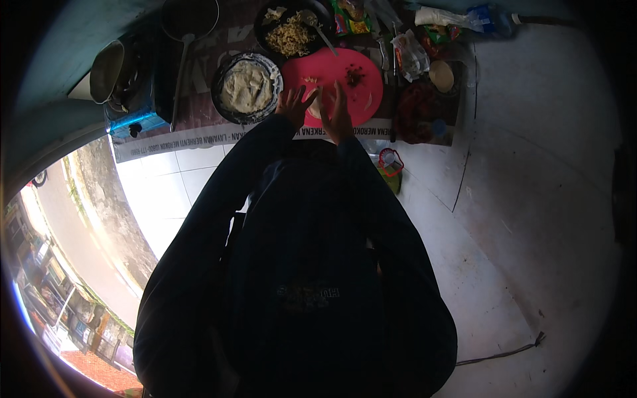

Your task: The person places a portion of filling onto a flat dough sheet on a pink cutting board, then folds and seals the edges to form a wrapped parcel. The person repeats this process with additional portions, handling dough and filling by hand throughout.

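Both hands are over a pink cutting board (368,67). My left hand (293,104) lies at the board's left edge, fingers spread, its fingertips at a pale piece of dough (314,107). On the dough's other side is my right hand (337,112), fingers extended and touching or close to it. Small dark bits (355,75) and a few pale scraps lie on the board. Left of it stands a round black pan of pale, thick batter (246,88). Behind the board, a dark pan (259,30) holds noodles (288,37) and a metal spoon (321,32).
A gas stove (137,122) carrying a metal pot (107,72) stands at the left, near a long-handled strainer (181,64). Food packets (410,54), a small round bowl (441,76) and a red plastic bag (413,112) lie at the right. A red-handled bottle (390,161) stands below the table edge.
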The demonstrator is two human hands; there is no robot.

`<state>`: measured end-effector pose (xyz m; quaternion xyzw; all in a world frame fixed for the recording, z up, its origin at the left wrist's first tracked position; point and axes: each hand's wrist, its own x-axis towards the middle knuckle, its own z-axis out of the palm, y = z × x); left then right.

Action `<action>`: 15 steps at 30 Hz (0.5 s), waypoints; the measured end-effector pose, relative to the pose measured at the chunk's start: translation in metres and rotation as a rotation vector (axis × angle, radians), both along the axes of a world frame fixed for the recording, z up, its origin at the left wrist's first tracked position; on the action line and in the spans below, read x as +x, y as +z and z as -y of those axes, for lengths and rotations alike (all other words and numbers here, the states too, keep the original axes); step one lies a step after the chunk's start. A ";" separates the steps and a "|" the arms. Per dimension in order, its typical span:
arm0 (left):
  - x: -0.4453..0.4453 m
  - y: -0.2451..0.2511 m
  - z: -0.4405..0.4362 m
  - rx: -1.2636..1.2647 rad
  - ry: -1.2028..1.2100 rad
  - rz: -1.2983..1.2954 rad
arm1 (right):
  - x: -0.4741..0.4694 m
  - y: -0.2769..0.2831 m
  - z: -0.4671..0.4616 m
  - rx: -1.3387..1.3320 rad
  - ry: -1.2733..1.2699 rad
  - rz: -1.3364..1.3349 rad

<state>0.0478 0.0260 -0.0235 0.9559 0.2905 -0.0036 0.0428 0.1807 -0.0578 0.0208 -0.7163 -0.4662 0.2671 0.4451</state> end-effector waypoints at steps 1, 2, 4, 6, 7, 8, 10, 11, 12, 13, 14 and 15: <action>0.001 0.000 -0.001 -0.017 0.001 -0.017 | 0.000 0.000 -0.002 0.006 -0.014 -0.023; 0.003 0.001 -0.002 0.006 0.003 -0.003 | 0.000 0.001 -0.003 0.010 -0.028 -0.047; 0.005 0.004 -0.003 0.037 0.006 0.011 | 0.000 0.000 -0.008 0.023 -0.058 -0.065; 0.006 0.009 -0.005 0.035 -0.011 0.030 | 0.001 -0.002 -0.012 0.038 -0.038 -0.017; 0.007 0.011 -0.007 0.009 -0.019 -0.002 | 0.004 -0.003 -0.014 0.047 -0.003 0.040; 0.008 0.014 -0.008 -0.071 0.021 0.023 | 0.006 -0.004 -0.016 0.056 0.032 0.098; 0.012 0.019 -0.008 -0.252 0.096 0.034 | 0.011 -0.008 -0.020 0.029 0.042 0.072; 0.014 0.021 -0.009 -0.285 0.113 0.041 | 0.014 -0.011 -0.023 0.027 0.046 0.057; 0.015 0.023 -0.011 -0.300 0.126 0.077 | 0.017 -0.013 -0.025 0.029 0.071 0.108; 0.017 0.023 -0.012 -0.316 0.139 0.114 | 0.021 -0.016 -0.028 0.042 0.096 0.157; 0.018 0.024 -0.011 -0.308 0.149 0.102 | 0.025 -0.020 -0.030 0.052 0.122 0.205; 0.020 0.024 -0.012 -0.299 0.158 0.092 | 0.029 -0.023 -0.032 0.006 0.182 0.212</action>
